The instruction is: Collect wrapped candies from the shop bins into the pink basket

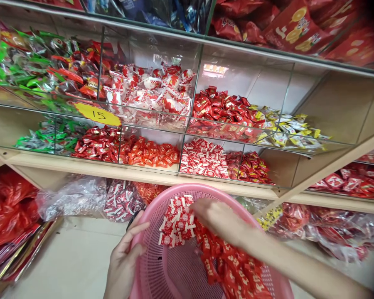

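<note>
My left hand (124, 257) grips the left rim of a pink plastic basket (162, 270), thumb over the edge. My right hand (218, 218) reaches into the basket from the right, motion-blurred, its fingers down on a pile of red-and-white wrapped candies (177, 222). Red wrapped candies (233, 270) lie deeper in the basket under my forearm. Whether the right hand's fingers hold any candy is unclear.
Glass-fronted shelf bins hold sorted candies: green (46, 139), red (152, 153), red-and-white (202, 158), yellow-white (286, 128). A yellow price tag reading 15 (97, 114) sticks to the glass. Plastic bags of sweets (121, 201) lie under the wooden shelf (81, 168); red packets (9, 207) stack at left.
</note>
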Motion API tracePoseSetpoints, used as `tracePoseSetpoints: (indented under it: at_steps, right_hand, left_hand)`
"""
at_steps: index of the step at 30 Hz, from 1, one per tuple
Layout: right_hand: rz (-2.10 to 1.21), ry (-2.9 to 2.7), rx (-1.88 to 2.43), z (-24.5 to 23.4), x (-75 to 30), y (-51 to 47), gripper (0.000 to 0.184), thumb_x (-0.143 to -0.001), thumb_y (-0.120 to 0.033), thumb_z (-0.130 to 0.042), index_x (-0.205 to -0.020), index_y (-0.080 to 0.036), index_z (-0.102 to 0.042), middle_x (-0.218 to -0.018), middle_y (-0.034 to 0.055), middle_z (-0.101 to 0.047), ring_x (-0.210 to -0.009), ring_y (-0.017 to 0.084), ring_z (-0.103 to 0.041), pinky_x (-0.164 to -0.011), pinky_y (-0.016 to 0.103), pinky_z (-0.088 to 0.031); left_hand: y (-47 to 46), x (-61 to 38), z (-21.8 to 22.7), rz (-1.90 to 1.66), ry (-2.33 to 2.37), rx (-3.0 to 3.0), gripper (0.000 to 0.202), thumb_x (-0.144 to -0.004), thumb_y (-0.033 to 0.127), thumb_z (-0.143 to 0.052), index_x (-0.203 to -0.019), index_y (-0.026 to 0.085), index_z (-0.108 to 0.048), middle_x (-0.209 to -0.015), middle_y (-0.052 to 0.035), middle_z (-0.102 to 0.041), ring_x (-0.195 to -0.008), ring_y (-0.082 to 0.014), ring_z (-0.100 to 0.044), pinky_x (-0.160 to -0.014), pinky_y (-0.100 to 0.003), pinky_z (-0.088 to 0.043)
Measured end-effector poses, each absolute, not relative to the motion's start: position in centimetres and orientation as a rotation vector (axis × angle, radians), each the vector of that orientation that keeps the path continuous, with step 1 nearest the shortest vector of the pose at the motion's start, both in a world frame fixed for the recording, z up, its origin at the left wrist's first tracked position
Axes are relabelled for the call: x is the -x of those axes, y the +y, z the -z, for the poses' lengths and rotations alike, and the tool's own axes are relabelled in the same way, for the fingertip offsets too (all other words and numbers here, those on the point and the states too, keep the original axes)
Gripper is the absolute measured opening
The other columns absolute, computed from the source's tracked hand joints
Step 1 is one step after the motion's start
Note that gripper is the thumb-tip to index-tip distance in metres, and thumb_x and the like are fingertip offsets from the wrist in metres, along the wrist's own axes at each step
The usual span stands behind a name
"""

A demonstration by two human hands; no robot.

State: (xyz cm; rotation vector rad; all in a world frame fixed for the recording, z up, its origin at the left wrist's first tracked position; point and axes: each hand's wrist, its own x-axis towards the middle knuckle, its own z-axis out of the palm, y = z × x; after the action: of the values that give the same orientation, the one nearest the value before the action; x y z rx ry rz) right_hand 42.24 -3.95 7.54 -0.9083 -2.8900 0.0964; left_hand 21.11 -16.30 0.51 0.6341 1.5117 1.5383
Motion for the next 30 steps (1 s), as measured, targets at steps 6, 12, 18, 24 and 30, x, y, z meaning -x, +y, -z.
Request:
tracePoseSetpoints:
  at_steps: [6,12,18,24,30]
  right_hand:
    - [0.041,-3.092,0.643,-2.4,-39.7,-7.1,0.014,-0.087,-0.008,-0.045,-0.084,-0.017,-0.055,-0.084,0.0030,-0.061,-0.070,0.015,-0.054,-0.058,0.028,-0.039]
    - [0.130,-3.176,0.669,-1.7,-38.9,-7.2,0.008,-0.086,-0.010,-0.051,-0.089,-0.016,-0.055,-0.087,0.0039,-0.060,-0.072,0.016,-0.056,-0.058,0.027,-0.042]
    - [0.314,-3.181,0.543,-0.7,-38.5,-7.6,0.005,-0.087,-0.016,-0.053,-0.090,-0.014,-0.056,-0.086,0.0057,-0.060,-0.075,0.018,-0.056,-0.057,0.031,-0.044]
    - [0.365,-3.150,0.478,0.0,-38.5,-7.5,0.006,-0.087,-0.019,-0.053,-0.087,-0.014,-0.057,-0.084,0.0060,-0.059,-0.073,0.018,-0.054,-0.056,0.030,-0.043]
    - [0.334,-3.179,0.509,0.8,-38.7,-7.7,0.010,-0.085,-0.014,-0.055,-0.094,-0.012,-0.056,-0.086,0.0065,-0.059,-0.076,0.018,-0.057,-0.058,0.030,-0.045]
  left_hand:
    - [-16.5,-21.2,-0.5,-1.556,1.485,-0.635,0.033,-0.063,0.015,-0.055,-0.088,0.027,-0.072,-0.137,0.0009,-0.050,-0.133,-0.0245,-0.033,-0.110,-0.037,-0.020]
    - [-16.4,-21.2,-0.3,-1.564,1.454,-0.647,0.032,-0.065,0.014,-0.055,-0.090,0.027,-0.071,-0.139,0.0010,-0.048,-0.133,-0.0231,-0.033,-0.110,-0.037,-0.021]
    - [-16.3,-21.2,-0.4,-1.579,1.438,-0.642,0.033,-0.066,0.013,-0.055,-0.091,0.027,-0.071,-0.138,0.0011,-0.049,-0.133,-0.0224,-0.033,-0.110,-0.036,-0.021]
    - [-16.4,-21.0,-0.2,-1.566,1.450,-0.642,0.035,-0.064,0.011,-0.055,-0.089,0.028,-0.072,-0.136,0.0024,-0.051,-0.133,-0.0211,-0.033,-0.110,-0.034,-0.021]
    - [-16.6,-21.0,0.1,-1.562,1.428,-0.647,0.036,-0.067,0.012,-0.055,-0.095,0.031,-0.071,-0.139,0.0048,-0.048,-0.132,-0.0203,-0.034,-0.110,-0.034,-0.022]
